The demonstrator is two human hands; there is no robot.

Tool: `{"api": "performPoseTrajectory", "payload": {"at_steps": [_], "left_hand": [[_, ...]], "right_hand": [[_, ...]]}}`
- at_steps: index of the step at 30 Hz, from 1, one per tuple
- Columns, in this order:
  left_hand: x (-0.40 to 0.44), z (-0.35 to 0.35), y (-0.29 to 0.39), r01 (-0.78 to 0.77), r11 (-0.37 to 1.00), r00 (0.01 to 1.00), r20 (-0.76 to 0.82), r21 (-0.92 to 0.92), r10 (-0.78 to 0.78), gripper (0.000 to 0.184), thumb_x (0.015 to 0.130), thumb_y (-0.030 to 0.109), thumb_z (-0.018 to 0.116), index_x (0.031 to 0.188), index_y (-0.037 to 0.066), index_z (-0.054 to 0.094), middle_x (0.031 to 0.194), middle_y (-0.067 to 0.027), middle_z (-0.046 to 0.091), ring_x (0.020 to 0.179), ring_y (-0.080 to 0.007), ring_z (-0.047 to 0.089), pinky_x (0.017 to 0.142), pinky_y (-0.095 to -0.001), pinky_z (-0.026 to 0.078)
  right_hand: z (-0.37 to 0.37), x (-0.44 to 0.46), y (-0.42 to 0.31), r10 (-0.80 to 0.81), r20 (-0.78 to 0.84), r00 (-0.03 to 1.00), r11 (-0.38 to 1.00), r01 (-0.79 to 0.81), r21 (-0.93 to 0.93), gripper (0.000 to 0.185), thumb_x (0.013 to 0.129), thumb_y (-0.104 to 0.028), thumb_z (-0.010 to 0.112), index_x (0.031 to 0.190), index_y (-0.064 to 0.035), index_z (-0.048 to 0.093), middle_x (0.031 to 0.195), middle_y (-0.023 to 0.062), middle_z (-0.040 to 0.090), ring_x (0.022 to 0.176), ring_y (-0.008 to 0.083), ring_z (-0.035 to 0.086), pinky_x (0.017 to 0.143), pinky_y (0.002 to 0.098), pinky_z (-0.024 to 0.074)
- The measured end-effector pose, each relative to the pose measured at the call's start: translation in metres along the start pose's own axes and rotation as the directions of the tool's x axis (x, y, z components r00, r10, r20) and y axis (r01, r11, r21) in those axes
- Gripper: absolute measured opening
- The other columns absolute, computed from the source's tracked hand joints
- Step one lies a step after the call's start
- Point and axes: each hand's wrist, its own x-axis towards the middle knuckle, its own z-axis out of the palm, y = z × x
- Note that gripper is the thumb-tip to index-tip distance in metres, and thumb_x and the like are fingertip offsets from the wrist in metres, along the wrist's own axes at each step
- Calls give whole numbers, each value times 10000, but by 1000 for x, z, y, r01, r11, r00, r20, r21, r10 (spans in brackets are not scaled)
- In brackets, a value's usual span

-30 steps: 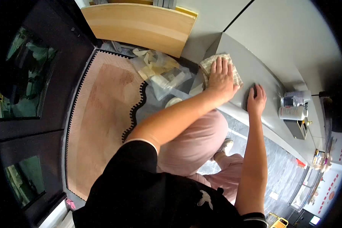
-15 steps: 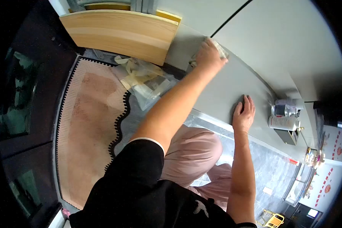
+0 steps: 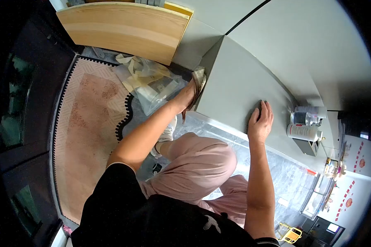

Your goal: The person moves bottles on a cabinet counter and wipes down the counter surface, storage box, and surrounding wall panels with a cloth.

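My left hand (image 3: 186,97) is closed around a crumpled, light patterned cloth (image 3: 199,78), pressed to the end side of a grey cabinet (image 3: 235,80). Part of the cloth hangs below the hand, and the fingers are partly hidden. On the cabinet's top, near its front edge, my right hand (image 3: 261,123) lies flat with the fingers stretched out and nothing in it. Close to the left hand, a clear plastic bag (image 3: 152,88) with pale strips and wrapping lies on the floor.
A wooden board (image 3: 123,31) leans at the back left, beside a patterned floor mat (image 3: 90,123). A white bottle (image 3: 303,132) and a clear jar (image 3: 303,118) stand on the cabinet at right. A yellow-framed object (image 3: 290,234) sits on the far floor.
My left hand has moved with the cloth from the cabinet's top, down and left over the edge to its end side. My right hand stays on the top.
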Motion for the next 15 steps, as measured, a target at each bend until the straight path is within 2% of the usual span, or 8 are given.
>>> {"api": "performPoseTrajectory", "payload": {"at_steps": [2,6,8,9,12,13,14,15], "left_hand": [[26,-8,0,21,994,1000,26,-109,-18,771,967,618,228,1472,37,193,1464,-138,289,1352,-234,264,1113,-351,223],[94,-11,29,-35,999,990,-135,25,38,763,963,629,218,1395,22,383,1271,-145,502,1200,-220,438,1036,-340,335],[104,-12,56,317,918,942,-32,-237,-333,764,958,624,225,1384,19,418,1258,-164,543,1163,-237,489,1001,-370,376],[126,-20,16,218,958,963,-118,-188,-242,819,913,678,244,1413,47,392,1334,-168,503,1187,-266,486,991,-396,384],[104,-20,32,244,959,952,-153,-143,-265,793,915,667,242,1454,92,334,1406,-162,436,1229,-317,454,1016,-446,358],[114,-29,-4,370,915,895,-201,-162,-398,808,915,672,246,1480,95,271,1462,-151,368,1283,-340,396,1054,-478,305],[112,-34,-32,369,914,895,-202,-166,-398,808,915,672,246,1480,95,271,1462,-151,368,1283,-340,396,1054,-478,305],[107,-37,-56,438,867,868,-138,-238,-476,880,870,746,215,1442,90,345,1389,-161,444,1199,-334,459,1009,-476,347]], "right_hand": [[-1,0,0,-23,9,1000,1000,23,-7,326,895,-143,525,1182,0,588,1278,206,540,1225,370,468,1027,457,386],[-1,1,-1,-22,11,1000,1000,22,-16,322,896,-135,519,1176,9,586,1271,213,542,1216,380,473,1020,458,390],[-2,1,-1,-16,13,1000,1000,16,-26,322,896,-132,517,1177,9,586,1268,215,543,1208,385,477,1016,460,391],[-2,2,-2,-18,10,1000,1000,19,-22,323,896,-132,516,1178,9,585,1267,215,543,1203,385,481,1014,460,392],[1,2,2,-29,7,1000,1000,29,-11,324,894,-132,517,1178,8,585,1264,215,544,1193,386,488,1011,461,392],[3,2,3,-43,0,999,999,43,-7,324,893,-133,518,1177,7,585,1263,215,545,1188,386,491,1010,460,393],[4,1,3,-46,2,999,999,46,-8,324,893,-133,518,1177,7,585,1263,215,545,1188,386,491,1010,460,393],[4,1,4,-54,2,999,998,54,-16,323,892,-134,520,1175,8,585,1262,215,545,1188,388,491,1010,461,392]]}}
